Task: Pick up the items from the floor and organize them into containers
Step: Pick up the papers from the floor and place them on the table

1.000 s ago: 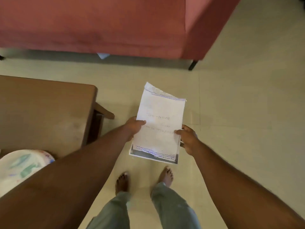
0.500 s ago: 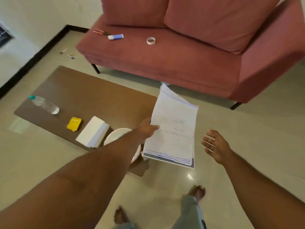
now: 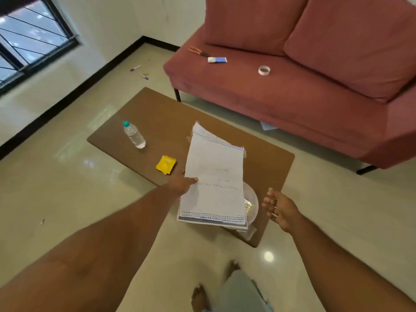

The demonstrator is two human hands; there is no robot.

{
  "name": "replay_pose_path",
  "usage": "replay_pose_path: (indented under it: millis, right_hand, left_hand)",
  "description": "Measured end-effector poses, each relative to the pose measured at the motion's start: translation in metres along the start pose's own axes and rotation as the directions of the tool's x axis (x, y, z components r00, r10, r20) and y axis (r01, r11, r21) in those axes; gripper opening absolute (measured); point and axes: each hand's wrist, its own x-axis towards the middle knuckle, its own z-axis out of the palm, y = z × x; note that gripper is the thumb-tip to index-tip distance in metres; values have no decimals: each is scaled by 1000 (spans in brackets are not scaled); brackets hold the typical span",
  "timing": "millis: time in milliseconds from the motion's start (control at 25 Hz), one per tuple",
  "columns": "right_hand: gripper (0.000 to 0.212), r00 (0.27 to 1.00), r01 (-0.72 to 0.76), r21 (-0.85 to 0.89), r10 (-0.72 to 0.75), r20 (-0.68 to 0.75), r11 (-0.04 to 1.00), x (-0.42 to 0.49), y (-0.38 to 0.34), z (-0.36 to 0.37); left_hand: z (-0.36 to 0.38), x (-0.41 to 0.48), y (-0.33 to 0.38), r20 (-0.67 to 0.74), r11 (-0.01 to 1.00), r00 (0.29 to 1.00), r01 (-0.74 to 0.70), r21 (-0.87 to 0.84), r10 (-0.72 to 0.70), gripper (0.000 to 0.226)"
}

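Left hand [image 3: 181, 183] pinches a sheaf of papers [image 3: 213, 183] at its left edge, held above the desk [image 3: 157, 113] over a white bowl [image 3: 251, 204]. Right hand [image 3: 280, 209] is empty, fingers [image 3: 267, 202] spread. Not yet stowed. Pens [image 3: 139, 72] lie on the floor [image 3: 56, 199] by the wall (one paper [image 3: 267, 126] under the sofa [image 3: 292, 97]). The desk's far half is bare; ample floor surrounds it.

Stack of papers [image 3: 213, 183] now over the table [image 3: 157, 122], in the left hand [image 3: 181, 184] alone, right hand [image 3: 280, 209] off and open
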Motion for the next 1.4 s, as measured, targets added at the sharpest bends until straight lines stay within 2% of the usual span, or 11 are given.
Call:
replay_pose_path:
  millis: [200, 560, 720, 880, 1040, 1400]
  right_hand:
    - [24, 1000, -23, -63, 22, -9, 998, 24, -23, 70]
    - [26, 996, -18, 10, 19, -91, 1000, 96, -94, 161]
    - [22, 992, -25, 91, 35, -117, 996, 103, -113, 198]
    - [29, 961, -54, 152, 93, -259, 987, 125, -109, 222]
    - [29, 948, -44, 234, 114, -297, 971, 158, -103, 250]
    - [33, 932, 65, 302, 50, -359, 951, 194, -105, 291]
  left_hand:
    - [-72, 54, 13, -36, 1000, 999, -5, -30, 3, 35]
    - [-150, 188, 70, -11, 998, 1000, 21, 53, -20, 48]
    - [-159, 242, 84, 68, 995, 997, 15, 98, -22, 36]
    - [-165, 355, 55, 207, 987, 977, 6, 159, -40, 47]
    - [-156, 418, 67, 145, 974, 985, 64, 217, -97, 35]
    - [-125, 497, 48, 154, 936, 977, 88, 340, -148, 36]
